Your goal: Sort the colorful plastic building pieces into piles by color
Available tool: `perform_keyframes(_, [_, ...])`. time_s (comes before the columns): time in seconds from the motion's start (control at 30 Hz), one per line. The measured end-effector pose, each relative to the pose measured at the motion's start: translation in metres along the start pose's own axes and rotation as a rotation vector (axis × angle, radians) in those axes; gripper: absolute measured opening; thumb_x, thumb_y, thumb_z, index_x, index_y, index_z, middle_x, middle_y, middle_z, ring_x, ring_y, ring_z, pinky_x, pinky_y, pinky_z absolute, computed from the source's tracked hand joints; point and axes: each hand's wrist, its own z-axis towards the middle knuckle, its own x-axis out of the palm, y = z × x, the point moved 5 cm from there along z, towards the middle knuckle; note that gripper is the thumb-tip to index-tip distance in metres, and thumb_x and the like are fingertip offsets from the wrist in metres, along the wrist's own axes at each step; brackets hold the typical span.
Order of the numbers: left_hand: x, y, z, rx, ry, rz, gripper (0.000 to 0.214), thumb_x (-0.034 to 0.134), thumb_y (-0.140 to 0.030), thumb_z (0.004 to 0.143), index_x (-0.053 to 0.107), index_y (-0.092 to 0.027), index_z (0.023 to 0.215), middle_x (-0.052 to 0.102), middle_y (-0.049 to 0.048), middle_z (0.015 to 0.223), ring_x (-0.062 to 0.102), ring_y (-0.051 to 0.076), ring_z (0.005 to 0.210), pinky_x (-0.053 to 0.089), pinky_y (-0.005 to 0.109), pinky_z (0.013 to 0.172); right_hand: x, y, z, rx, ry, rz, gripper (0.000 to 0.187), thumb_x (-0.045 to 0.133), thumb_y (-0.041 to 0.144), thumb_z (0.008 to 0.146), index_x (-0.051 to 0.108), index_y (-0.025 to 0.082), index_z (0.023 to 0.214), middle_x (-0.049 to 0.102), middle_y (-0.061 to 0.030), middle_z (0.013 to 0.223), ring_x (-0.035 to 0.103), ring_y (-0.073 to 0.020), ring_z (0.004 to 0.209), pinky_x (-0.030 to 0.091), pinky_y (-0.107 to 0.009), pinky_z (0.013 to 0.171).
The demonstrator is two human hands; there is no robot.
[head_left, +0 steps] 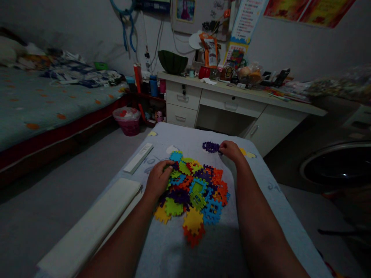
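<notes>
A heap of notched plastic building tiles (198, 187) in yellow, orange, blue, green and purple lies in the middle of the cloth-covered table (261, 216). My left hand (159, 177) rests at the heap's left edge, its fingers at a dark purple tile; whether they grip it is hidden. Beyond the heap, my right hand (230, 150) pinches the right end of a purple notched piece (210, 146), which is low over or on the cloth. A yellow tile (193, 219) overlaps an orange one (192, 236) at the near side.
On the table's left lie a long white padded strip (95, 224) and a pale narrow box (139, 157). A white desk (185, 92) stands behind, with a pink bin (127, 121) to its left. A bed (58, 104) is at left, a washing machine (333, 146) at right.
</notes>
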Motion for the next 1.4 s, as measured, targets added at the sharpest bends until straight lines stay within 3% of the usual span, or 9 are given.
perform_keyframes(0.13, [0.0, 0.0, 0.0, -0.002, 0.001, -0.001, 0.036, 0.047, -0.04, 0.083, 0.07, -0.021, 0.103, 0.071, 0.0072, 0.113, 0.063, 0.027, 0.11, 0.045, 0.043, 0.102, 0.017, 0.029, -0.015, -0.138, 0.538, 0.273, 0.015, 0.063, 0.027, 0.073, 0.069, 0.016, 0.082, 0.066, 0.0, 0.071, 0.054, -0.0116, 0.061, 0.04, -0.023, 0.058])
perform_keyframes(0.2, [0.0, 0.0, -0.001, 0.001, 0.002, 0.0, 0.036, 0.047, -0.04, 0.084, 0.07, -0.021, 0.103, 0.071, 0.007, 0.114, 0.063, 0.027, 0.11, 0.045, 0.043, 0.102, 0.024, 0.042, -0.022, -0.19, 0.694, 0.305, 0.017, 0.066, 0.029, 0.071, 0.07, 0.016, 0.082, 0.067, 0.0002, 0.071, 0.055, -0.0115, 0.062, 0.041, -0.023, 0.059])
perform_keyframes(0.33, [0.001, 0.002, 0.0, -0.002, 0.003, 0.001, 0.036, 0.047, -0.04, 0.084, 0.07, -0.021, 0.105, 0.071, 0.0071, 0.114, 0.062, 0.027, 0.111, 0.045, 0.044, 0.102, 0.038, 0.057, -0.025, -0.225, 0.8, 0.27, 0.015, 0.069, 0.028, 0.067, 0.071, 0.016, 0.076, 0.067, 0.0005, 0.068, 0.057, -0.0123, 0.063, 0.043, -0.024, 0.061])
perform_keyframes(0.5, [0.001, 0.003, 0.0, -0.004, 0.004, -0.001, 0.036, 0.047, -0.04, 0.084, 0.07, -0.021, 0.104, 0.071, 0.0072, 0.114, 0.062, 0.027, 0.111, 0.044, 0.044, 0.103, 0.047, 0.061, -0.026, -0.221, 0.819, 0.263, 0.007, 0.068, 0.022, 0.065, 0.068, 0.016, 0.069, 0.064, 0.0024, 0.061, 0.055, -0.0111, 0.059, 0.042, -0.023, 0.058])
perform_keyframes(0.73, [0.001, 0.002, 0.0, -0.005, 0.016, -0.005, 0.036, 0.047, -0.04, 0.084, 0.07, -0.021, 0.104, 0.071, 0.0075, 0.115, 0.062, 0.027, 0.112, 0.044, 0.044, 0.103, 0.026, 0.057, -0.029, -0.243, 0.743, 0.387, 0.011, 0.068, 0.025, 0.068, 0.065, 0.016, 0.073, 0.06, 0.004, 0.063, 0.049, -0.0084, 0.055, 0.038, -0.022, 0.054])
perform_keyframes(1.03, [0.001, 0.001, -0.001, -0.008, 0.015, -0.003, 0.036, 0.047, -0.041, 0.084, 0.069, -0.021, 0.104, 0.071, 0.0068, 0.114, 0.062, 0.027, 0.112, 0.043, 0.044, 0.104, 0.008, 0.04, -0.027, -0.159, 0.619, 0.623, 0.029, 0.073, 0.032, 0.065, 0.066, 0.017, 0.089, 0.061, 0.0029, 0.07, 0.048, -0.0079, 0.058, 0.037, -0.021, 0.053])
perform_keyframes(1.13, [0.001, 0.003, -0.001, -0.012, 0.02, -0.002, 0.037, 0.046, -0.041, 0.084, 0.069, -0.021, 0.106, 0.07, 0.0073, 0.116, 0.061, 0.027, 0.114, 0.043, 0.044, 0.105, 0.002, 0.038, -0.02, -0.192, 0.446, 0.657, 0.025, 0.07, 0.031, 0.066, 0.066, 0.016, 0.085, 0.059, 0.003, 0.067, 0.047, -0.0084, 0.057, 0.037, -0.021, 0.053])
perform_keyframes(1.27, [0.001, 0.004, 0.0, -0.013, 0.016, 0.002, 0.037, 0.046, -0.04, 0.084, 0.069, -0.021, 0.105, 0.07, 0.0077, 0.117, 0.061, 0.027, 0.115, 0.043, 0.044, 0.105, 0.001, 0.033, -0.003, -0.204, 0.082, 0.659, 0.019, 0.064, 0.027, 0.066, 0.063, 0.017, 0.082, 0.061, 0.0016, 0.069, 0.052, -0.0114, 0.061, 0.041, -0.024, 0.058])
perform_keyframes(1.4, [0.0, 0.002, 0.0, -0.008, 0.006, 0.011, 0.035, 0.046, -0.04, 0.084, 0.069, -0.022, 0.104, 0.071, 0.0069, 0.116, 0.061, 0.027, 0.113, 0.043, 0.044, 0.105, 0.012, 0.029, 0.008, -0.169, -0.19, 0.493, 0.015, 0.06, 0.022, 0.069, 0.064, 0.018, 0.082, 0.063, -0.0016, 0.079, 0.057, -0.0162, 0.074, 0.047, -0.029, 0.071])
